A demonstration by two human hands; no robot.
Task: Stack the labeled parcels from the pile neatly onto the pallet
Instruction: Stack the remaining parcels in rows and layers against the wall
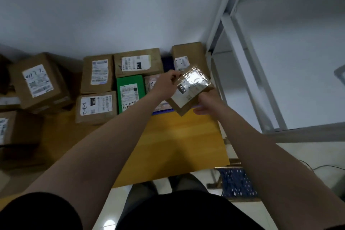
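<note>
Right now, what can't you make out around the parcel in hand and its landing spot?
Head view only:
- held parcel label: glare and blur, text unreadable.
- Its underside: faces away; right hand fingers beneath are partly hidden.
- pink parcel: mostly covered by the left hand and forearm.
- pallet: only a blue strip shows; boxes cover the rest.
- pile box: cut off by the left edge.

Both bare forearms stretch forward and converge. The left hand point(169, 82), back upward, pinches the left edge of a flat parcel point(190, 90). The right hand point(207, 103) grips its near corner, with its fingers underneath.
</note>
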